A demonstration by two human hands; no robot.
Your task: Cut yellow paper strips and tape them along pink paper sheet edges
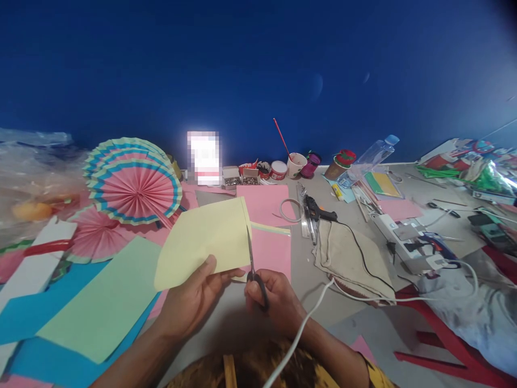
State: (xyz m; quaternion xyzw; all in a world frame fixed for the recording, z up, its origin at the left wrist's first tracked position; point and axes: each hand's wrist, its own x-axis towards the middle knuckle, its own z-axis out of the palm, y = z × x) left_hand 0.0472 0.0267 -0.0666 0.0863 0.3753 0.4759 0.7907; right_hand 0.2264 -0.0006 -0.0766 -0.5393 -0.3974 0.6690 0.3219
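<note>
My left hand grips a sheet of pale yellow paper by its lower edge, thumb on top and fingers underneath. In my right hand is a pair of scissors with dark handles, its blades pointing away from me. The blades lie along the paper's right edge, where a narrow strip stands slightly apart from the sheet. Beneath the held sheet lie pink sheets of paper on the table. Whether the blades are fully closed is hard to make out.
Pleated pink, blue and green paper fans stand at the left, behind green and blue paper. Right of the pink sheets are a glue gun, a folded cloth and a power strip. A white cable crosses over my right forearm.
</note>
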